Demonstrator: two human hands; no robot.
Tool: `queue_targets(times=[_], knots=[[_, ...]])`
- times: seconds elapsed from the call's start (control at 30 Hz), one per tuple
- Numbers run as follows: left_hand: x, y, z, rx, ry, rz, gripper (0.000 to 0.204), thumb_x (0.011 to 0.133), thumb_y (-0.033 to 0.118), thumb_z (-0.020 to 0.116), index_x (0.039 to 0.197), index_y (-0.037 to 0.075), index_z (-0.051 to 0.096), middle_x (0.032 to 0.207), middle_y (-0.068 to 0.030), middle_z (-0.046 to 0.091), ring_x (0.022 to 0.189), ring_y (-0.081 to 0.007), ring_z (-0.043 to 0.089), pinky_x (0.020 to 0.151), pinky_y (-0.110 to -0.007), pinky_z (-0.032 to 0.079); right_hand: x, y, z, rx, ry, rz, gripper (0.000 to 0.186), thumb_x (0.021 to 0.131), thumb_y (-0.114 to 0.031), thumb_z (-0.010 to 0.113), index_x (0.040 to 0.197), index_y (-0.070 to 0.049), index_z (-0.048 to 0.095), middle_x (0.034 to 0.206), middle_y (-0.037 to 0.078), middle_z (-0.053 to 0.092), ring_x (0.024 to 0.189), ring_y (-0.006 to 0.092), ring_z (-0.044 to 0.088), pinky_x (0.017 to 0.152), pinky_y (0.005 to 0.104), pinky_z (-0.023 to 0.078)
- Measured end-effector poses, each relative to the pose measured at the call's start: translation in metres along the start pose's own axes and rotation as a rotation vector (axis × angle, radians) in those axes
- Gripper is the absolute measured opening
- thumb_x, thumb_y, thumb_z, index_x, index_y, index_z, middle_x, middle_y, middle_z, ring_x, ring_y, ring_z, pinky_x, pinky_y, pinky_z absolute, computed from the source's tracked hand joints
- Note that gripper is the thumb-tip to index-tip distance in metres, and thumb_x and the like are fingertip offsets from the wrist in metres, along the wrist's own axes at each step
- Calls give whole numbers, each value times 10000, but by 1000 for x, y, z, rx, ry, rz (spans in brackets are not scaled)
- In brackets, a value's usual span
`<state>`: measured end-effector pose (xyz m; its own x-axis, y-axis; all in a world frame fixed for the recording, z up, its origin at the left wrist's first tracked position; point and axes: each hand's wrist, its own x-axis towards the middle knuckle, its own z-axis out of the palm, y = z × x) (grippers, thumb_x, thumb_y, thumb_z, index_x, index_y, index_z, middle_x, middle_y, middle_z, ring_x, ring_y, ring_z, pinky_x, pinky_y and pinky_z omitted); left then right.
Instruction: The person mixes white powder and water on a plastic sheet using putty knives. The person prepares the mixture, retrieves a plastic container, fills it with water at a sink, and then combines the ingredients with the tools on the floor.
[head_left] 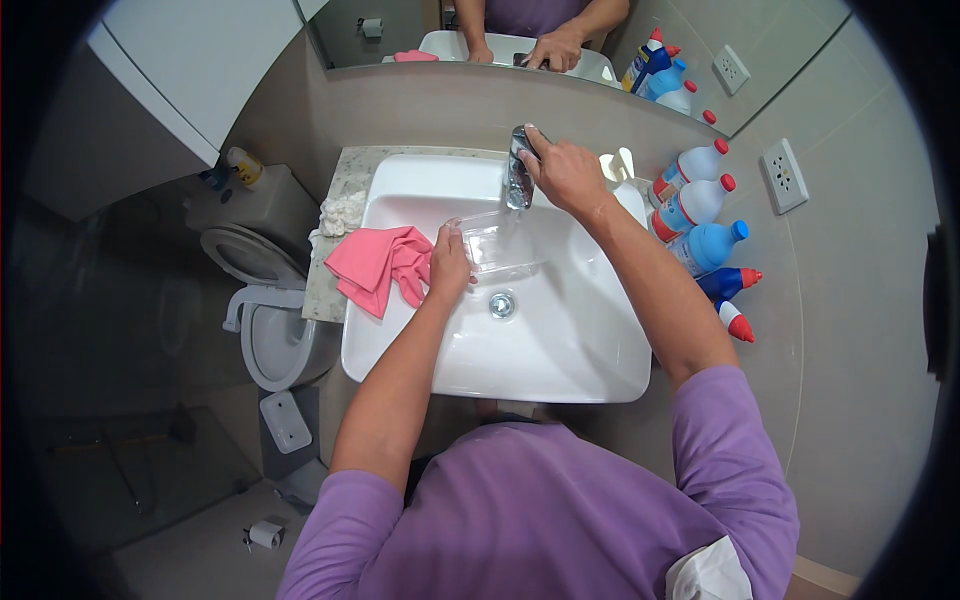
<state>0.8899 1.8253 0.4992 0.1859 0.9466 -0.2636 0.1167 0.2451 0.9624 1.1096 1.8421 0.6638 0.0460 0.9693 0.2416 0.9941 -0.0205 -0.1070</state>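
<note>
A clear plastic container is tilted over the white sink, below the spout of the chrome faucet. My left hand grips its left side, fingers closed around the edge. Water appears to fall from the spout into it. My right hand is up at the faucet, its fingers closed on the handle on top. A pink cloth drapes over the sink's left rim, close beside my left hand. Under the container shows the metal drain.
Several bottles with red and blue caps line the sink's right side. A white crumpled cloth lies on the speckled counter at left. Beyond it stands a toilet with its lid up. A mirror hangs above the faucet.
</note>
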Motion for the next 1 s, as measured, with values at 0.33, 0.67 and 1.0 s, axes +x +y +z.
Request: queue_targets(times=[0.33,0.67,1.0], knots=[[-5,-10,-9,55,-21,46,409,1115,325,351,1428,122,518,1022,-157,632,737,-209,652,483,-347,588,-1,-1,1,23,4,19,485,1027,-423,532,1417,-141,599,921,233,727,857,421,716,777,529,559],[-6,-16,-12,37,-10,70,391,1119,307,349,1399,111,539,953,-142,634,646,-190,624,461,-344,568,-3,-4,0,48,8,48,498,1023,-429,539,1428,-144,599,918,240,724,854,431,714,771,535,561],[-10,-12,-10,32,8,71,372,1117,287,365,1392,106,540,834,-71,546,599,-152,569,462,-339,555,-3,0,8,48,60,33,495,1029,-446,540,1424,-156,608,887,251,714,813,434,707,728,536,555]])
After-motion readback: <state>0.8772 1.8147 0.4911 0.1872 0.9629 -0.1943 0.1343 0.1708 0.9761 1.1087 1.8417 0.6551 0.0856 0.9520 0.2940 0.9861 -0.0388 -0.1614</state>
